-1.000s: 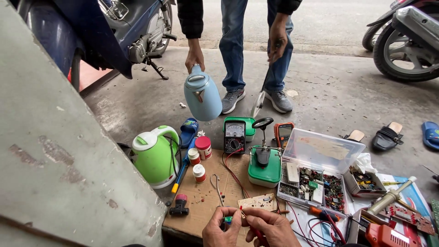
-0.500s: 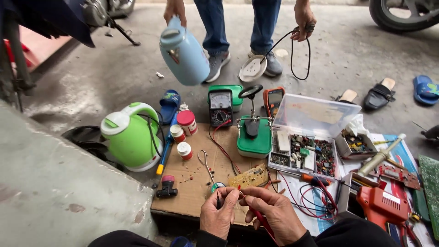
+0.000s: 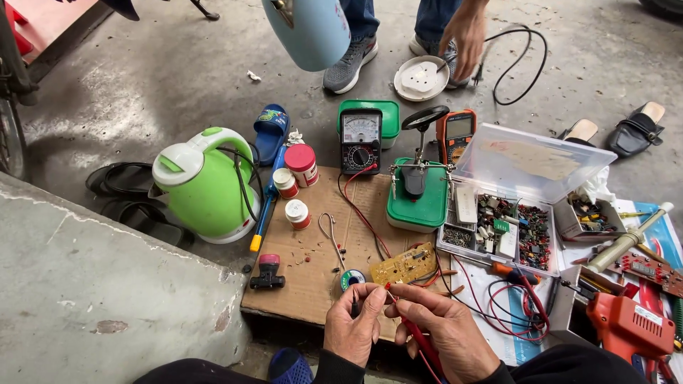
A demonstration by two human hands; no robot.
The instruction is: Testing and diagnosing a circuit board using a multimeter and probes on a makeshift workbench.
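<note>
I'm pinching the red probe point(image 3: 420, 341) in my right hand point(image 3: 445, 334), left hand point(image 3: 353, 328) seemingly gripping a black one, beneath the untouched board point(image 3: 404, 264) at lower centre.

Hands point(image 3: 398, 320) on red probe point(image 3: 420, 341)

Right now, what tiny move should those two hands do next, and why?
Probably bring the red probe in the right hand down onto the yellow circuit board. Both hands, the left hand too, sit just below the board, and red leads run back to the meter, so testing it seems likely.
</note>
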